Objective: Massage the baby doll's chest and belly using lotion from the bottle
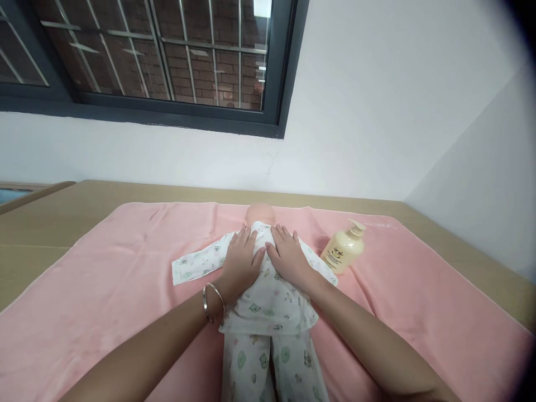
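A baby doll [260, 214] lies on a pink blanket, its smooth, bald head pointing away from me. It is dressed in a white patterned top [272, 304] and matching trousers [287, 363], sleeves spread to both sides. My left hand [244, 254] rests flat on the left upper part of the top, fingers stretched toward the doll's left-side shoulder; a silver bangle [206, 301] circles that wrist. On the right upper part lies my right hand [288, 251], also flat with fingers extended. The thumbs are close together near the middle. No face shows on the doll.
A cream pump bottle [344, 245] stands on the blanket beside the right sleeve. The pink blanket [125, 279] covers much of a wooden surface [37, 234]. Behind are a white wall [355, 111] and a dark-framed window [276, 84] with metal bars.
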Action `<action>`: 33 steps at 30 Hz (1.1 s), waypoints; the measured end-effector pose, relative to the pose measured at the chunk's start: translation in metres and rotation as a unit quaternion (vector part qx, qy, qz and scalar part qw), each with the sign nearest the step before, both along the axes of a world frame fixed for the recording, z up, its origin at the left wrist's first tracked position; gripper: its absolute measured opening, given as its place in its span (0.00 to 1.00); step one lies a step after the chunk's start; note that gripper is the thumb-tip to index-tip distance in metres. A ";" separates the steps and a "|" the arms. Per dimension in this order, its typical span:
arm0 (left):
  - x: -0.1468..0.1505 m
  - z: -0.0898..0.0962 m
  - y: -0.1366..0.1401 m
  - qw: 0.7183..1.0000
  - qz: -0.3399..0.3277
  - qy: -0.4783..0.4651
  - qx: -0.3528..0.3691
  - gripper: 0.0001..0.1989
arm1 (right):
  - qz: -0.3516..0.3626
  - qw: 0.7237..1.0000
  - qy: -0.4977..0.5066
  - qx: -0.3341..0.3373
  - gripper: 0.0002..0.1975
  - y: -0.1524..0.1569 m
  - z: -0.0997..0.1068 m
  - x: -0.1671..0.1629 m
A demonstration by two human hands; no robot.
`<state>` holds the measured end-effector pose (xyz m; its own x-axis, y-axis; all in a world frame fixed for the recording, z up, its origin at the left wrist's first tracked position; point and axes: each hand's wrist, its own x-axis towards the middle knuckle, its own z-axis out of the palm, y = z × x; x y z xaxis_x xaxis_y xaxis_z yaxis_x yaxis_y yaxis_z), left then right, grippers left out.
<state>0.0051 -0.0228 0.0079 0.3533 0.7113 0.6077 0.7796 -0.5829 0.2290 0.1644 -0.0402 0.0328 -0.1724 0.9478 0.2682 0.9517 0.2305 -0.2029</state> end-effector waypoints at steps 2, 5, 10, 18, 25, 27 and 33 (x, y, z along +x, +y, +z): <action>0.000 0.005 -0.006 0.998 -0.029 0.011 0.049 0.18 | 0.006 0.999 -0.034 0.025 0.24 -0.015 0.005 -0.008; 0.000 0.007 -0.007 0.997 -0.046 -0.004 0.066 0.15 | 0.022 0.995 -0.071 0.062 0.21 -0.030 0.011 -0.013; -0.002 -0.001 0.005 0.999 0.004 -0.025 -0.020 0.25 | -0.001 1.000 -0.020 0.009 0.24 -0.003 0.008 0.006; -0.001 0.002 -0.002 0.994 -0.081 0.011 0.070 0.18 | 0.021 0.999 -0.044 0.025 0.27 -0.013 0.002 -0.005; -0.002 0.003 0.005 1.000 0.010 0.013 -0.005 0.27 | 0.026 1.000 -0.005 0.008 0.26 0.000 0.004 0.009; -0.001 0.003 0.005 0.999 0.011 0.035 0.001 0.27 | 0.031 0.999 0.008 -0.017 0.29 0.014 0.000 0.017; 0.004 0.011 -0.004 0.990 -0.062 0.090 0.090 0.19 | 0.028 0.999 -0.029 0.008 0.27 0.003 -0.002 0.003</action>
